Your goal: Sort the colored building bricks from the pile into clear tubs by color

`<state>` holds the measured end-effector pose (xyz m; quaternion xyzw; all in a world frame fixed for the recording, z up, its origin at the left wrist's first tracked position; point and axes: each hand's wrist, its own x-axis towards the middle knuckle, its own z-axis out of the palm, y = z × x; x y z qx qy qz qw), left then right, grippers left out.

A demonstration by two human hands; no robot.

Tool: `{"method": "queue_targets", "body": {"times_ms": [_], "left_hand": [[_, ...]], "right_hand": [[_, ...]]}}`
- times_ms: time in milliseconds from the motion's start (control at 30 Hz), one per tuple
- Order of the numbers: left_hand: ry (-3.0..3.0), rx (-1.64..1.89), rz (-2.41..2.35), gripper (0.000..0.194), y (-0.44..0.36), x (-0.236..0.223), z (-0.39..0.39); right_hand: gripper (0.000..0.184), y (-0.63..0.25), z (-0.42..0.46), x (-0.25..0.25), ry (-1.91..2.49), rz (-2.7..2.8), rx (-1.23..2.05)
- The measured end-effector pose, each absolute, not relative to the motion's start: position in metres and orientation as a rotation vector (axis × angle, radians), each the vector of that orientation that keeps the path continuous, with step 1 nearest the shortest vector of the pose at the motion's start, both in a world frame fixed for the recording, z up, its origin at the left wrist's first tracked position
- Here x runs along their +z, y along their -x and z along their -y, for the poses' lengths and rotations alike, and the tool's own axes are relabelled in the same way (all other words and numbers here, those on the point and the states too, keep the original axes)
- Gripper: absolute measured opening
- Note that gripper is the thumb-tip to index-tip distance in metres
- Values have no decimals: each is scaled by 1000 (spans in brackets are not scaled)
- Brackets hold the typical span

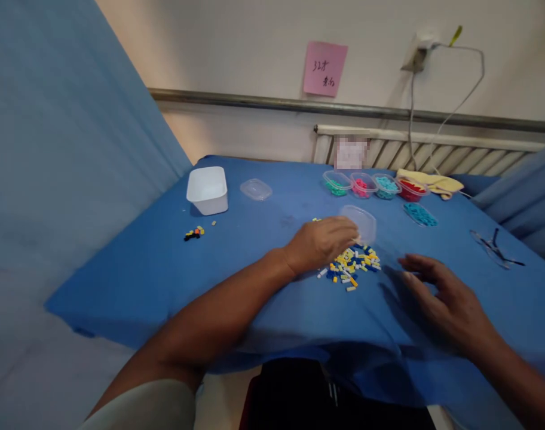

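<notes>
A pile of small yellow, blue and white beads (pixel 355 266) lies on the blue cloth of the table (pixel 236 280). My left hand (pixel 321 242) rests at the pile's far left edge, fingers curled together against an empty clear tub (pixel 361 220); what they pinch is hidden. My right hand (pixel 438 292) hovers to the right of the pile, fingers spread and empty.
A white tub (pixel 207 189) and a clear lid (pixel 256 189) stand at the back left, a few dark beads (pixel 193 233) near them. Clear tubs of green (pixel 337 183), pink (pixel 362 186), teal (pixel 386 186) and red (pixel 411 190) beads line the back. Glasses (pixel 496 248) lie right.
</notes>
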<state>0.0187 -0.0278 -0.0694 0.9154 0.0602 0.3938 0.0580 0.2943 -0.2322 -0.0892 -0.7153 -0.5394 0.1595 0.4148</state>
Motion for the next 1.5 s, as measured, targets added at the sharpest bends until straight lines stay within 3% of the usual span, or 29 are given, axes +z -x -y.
{"method": "queue_targets", "body": {"times_ms": [133,267,333,467,600,833,1067,1267,1500], "left_hand": [[-2829,1178,-32,30,-30,-82,42],[-2826,1173,-51,36,-20,-83,26],[-2814,1203,-337,40,-3,-80,3],[-2635,949,-1421,57,53,-73,-54],[-2400,721,-1855,53,97,-73,-92],[-2303,660,-1946,33,102,-76,-106],[-2302,702,-2014,33,104,-67,-95],[-2351,577,-2040,34,105,-62,-88],[-2439,506,-1971,44,107,-64,-94]], "right_hand": [[79,-228,192,-68,1441,927,792],[67,-230,150,-63,1303,799,878],[64,-253,131,-63,1357,809,804],[56,-307,105,-71,1575,886,576],[38,-338,102,-87,1840,910,453],[45,-349,103,-106,1887,933,378],[76,-356,99,-118,1905,989,280],[59,-358,88,-135,1830,1483,-87],[48,-355,83,-141,1838,1717,-49]]}}
